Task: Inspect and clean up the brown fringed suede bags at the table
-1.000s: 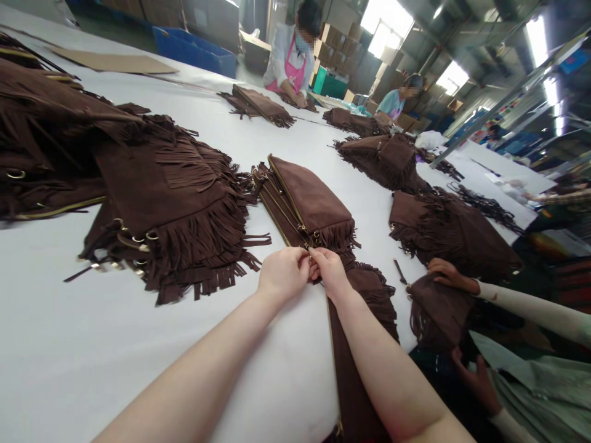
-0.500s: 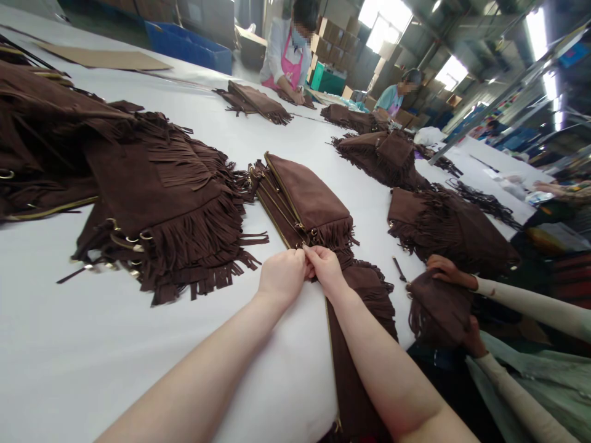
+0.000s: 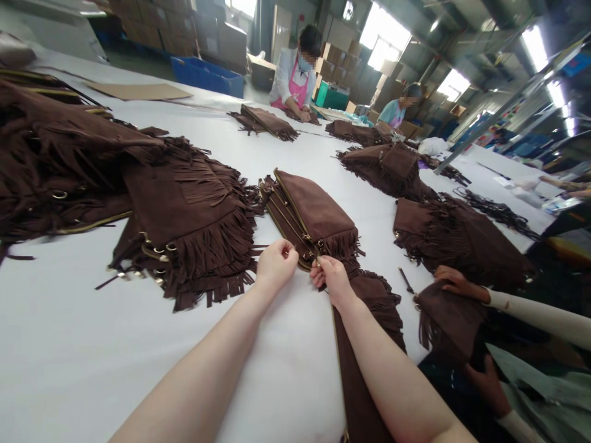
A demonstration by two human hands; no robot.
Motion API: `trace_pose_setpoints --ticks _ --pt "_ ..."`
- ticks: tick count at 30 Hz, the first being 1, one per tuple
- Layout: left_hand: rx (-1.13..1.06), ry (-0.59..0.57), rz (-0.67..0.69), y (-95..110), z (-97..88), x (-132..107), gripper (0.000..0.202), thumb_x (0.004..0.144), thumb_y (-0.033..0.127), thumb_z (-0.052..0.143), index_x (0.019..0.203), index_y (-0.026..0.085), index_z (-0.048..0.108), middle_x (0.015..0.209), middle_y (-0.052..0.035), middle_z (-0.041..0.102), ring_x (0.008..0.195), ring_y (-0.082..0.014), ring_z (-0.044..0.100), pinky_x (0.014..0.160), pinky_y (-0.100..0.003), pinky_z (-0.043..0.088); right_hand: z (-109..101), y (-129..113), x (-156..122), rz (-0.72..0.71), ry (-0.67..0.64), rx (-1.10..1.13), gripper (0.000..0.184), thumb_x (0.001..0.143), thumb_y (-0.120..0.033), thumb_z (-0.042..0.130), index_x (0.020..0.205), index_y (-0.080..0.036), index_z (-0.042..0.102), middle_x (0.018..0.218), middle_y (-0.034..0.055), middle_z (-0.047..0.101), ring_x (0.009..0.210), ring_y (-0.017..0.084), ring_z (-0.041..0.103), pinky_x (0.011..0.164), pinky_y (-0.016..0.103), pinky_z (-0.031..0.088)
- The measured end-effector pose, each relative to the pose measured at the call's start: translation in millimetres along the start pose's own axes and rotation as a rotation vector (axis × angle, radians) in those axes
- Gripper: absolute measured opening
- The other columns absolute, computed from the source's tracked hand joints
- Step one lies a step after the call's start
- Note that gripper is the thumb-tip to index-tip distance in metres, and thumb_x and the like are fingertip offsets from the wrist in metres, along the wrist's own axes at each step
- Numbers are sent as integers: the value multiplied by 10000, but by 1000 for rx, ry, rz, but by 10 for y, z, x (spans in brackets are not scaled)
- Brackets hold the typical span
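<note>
A stack of dark brown fringed bags (image 3: pixel 318 203) with gold zippers lies in front of me, the zipper edges facing left. My right hand (image 3: pixel 331 277) is closed at the near corner of the stack, its fingertips pinching a small gold metal fitting. Just to the left, my left hand (image 3: pixel 277 264) is closed in a pinch, apart from my right hand; whatever it may hold is too small to make out. Under my right forearm lies another brown bag (image 3: pixel 357 369) with a long zipper edge.
A large pile of brown fringed bags (image 3: pixel 184 203) covers the table's left side. More bag piles (image 3: pixel 457 237) lie at the right. Beside me a co-worker's hand (image 3: pixel 455 280) holds a brown bag (image 3: pixel 455 317). Across the white table (image 3: pixel 92 344) stands a person in a pink apron (image 3: pixel 295 89).
My hands were together at the bag's corner; now they are apart, the left one drawn off to the left. The whole view has shifted slightly.
</note>
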State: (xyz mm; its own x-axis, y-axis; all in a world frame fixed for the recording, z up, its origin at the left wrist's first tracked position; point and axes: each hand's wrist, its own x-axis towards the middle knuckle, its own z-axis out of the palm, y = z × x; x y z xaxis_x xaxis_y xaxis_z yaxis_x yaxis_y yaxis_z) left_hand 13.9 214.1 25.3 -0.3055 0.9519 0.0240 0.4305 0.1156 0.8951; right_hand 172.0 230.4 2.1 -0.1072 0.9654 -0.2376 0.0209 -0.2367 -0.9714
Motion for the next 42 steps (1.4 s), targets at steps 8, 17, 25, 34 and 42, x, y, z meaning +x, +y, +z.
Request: trace_pose_setpoints --ticks 8,17,25,34,42 --pt "-773 -49 -278 61 -197 125 228 507 110 426 701 163 535 640 3 599 449 -61 449 426 -174 318 121 -290 45 88 -33 -40 179 730 -307 483 615 -177 524 639 61 685 419 95 544 321 157 339" --pt "-741 -101 -218 182 -334 73 93 485 225 398 547 188 456 436 41 392 372 -69 314 401 -198 181 -834 -1216 -820 -526 -13 -181 298 847 -370 545 991 -199 741 1136 104 702 1088 259 631 939 362 512" --pt "-700 -109 -270 196 -246 54 95 531 273 436 563 188 463 459 39 386 404 -72 308 407 -210 197 -2186 38 -1695 -237 144 -811 338 778 -456 549 574 -208 655 591 44 619 587 242 600 575 362 510" --pt "-497 -190 -206 193 -106 2 98 630 279 434 611 193 477 494 36 404 438 -91 354 436 -220 276 -1764 -216 -1425 -621 538 -1169 335 822 -402 593 1061 -170 625 1090 160 654 1051 319 605 934 510 488" --pt "-179 -278 -130 35 -17 -25 60 646 209 610 601 170 619 489 3 536 494 -123 444 482 -231 288 -845 -159 -734 -642 263 -1349 508 760 -166 593 1267 -152 564 1229 166 595 1119 300 556 985 444 461"
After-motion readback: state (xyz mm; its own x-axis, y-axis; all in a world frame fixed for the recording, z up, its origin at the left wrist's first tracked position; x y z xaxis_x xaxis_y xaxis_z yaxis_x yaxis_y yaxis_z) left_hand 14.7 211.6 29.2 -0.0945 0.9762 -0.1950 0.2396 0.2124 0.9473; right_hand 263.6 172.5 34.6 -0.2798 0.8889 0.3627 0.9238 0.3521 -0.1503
